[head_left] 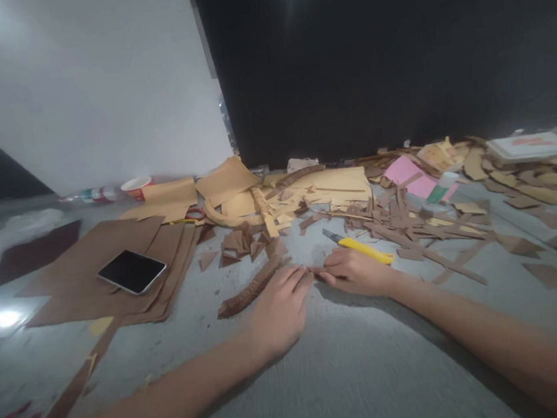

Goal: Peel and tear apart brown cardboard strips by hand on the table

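Bare blade lies close to hands working a small strip

A black-screened smartphone [133,271] on stacked brown paper sheets [88,261] could slide if the sheets were pulled. The curved, ribbed brown strip [248,294] lies beside the left hand [280,303] and might be crushed by a careless forearm. The left fingers lie together, tips down; whether they pinch anything I cannot tell. Between the hands, the small brown paper-like strip [320,270] seems pinched by the right hand [358,270]; uneven pulling could tear it. The yellow-handled utility knife [366,250], blade exposed just beyond the right knuckles, could cut a reaching finger.

Containers: a clear plastic bottle [99,195] lies sideways, then a red-and-white paper cup [136,187]; contents unclear.
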The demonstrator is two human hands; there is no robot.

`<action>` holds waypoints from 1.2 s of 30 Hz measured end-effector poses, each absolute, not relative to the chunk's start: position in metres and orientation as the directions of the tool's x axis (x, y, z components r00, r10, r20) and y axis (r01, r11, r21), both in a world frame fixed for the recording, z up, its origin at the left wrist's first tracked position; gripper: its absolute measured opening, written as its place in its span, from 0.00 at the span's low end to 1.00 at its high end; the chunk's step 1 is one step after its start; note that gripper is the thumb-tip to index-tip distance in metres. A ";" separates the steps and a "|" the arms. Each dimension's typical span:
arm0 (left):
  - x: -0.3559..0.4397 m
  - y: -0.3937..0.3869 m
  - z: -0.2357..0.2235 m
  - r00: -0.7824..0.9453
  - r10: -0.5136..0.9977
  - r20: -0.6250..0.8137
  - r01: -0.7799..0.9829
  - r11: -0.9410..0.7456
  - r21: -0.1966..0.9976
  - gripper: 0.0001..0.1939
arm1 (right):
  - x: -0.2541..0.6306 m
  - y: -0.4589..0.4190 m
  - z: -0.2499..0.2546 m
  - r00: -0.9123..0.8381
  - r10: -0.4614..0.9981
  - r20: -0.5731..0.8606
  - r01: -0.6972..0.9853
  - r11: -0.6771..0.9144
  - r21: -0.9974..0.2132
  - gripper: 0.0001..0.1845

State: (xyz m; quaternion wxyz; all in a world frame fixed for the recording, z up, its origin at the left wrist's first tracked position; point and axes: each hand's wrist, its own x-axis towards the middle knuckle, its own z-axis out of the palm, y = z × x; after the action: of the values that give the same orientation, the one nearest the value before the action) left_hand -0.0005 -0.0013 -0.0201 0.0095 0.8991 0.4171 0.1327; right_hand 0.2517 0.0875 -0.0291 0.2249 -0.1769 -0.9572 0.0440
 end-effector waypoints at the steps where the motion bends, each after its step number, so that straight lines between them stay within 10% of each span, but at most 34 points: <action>1: 0.000 -0.001 -0.021 0.616 0.752 0.233 0.750 -0.651 0.119 0.26 | 0.251 0.087 -0.028 -0.832 0.357 0.425 0.319 0.934 -0.162 0.21; 36: 0.000 -0.001 -0.025 0.633 0.734 0.245 0.731 -0.671 0.121 0.28 | 0.256 0.084 -0.034 -0.760 0.374 0.532 0.347 0.925 -0.155 0.29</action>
State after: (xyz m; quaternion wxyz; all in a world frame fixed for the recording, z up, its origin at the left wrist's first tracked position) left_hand -0.0005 -0.0013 -0.0249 0.0051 0.9036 0.4055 0.1378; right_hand 0.2563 0.0838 -0.0336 0.2885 -0.1921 -0.9377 0.0236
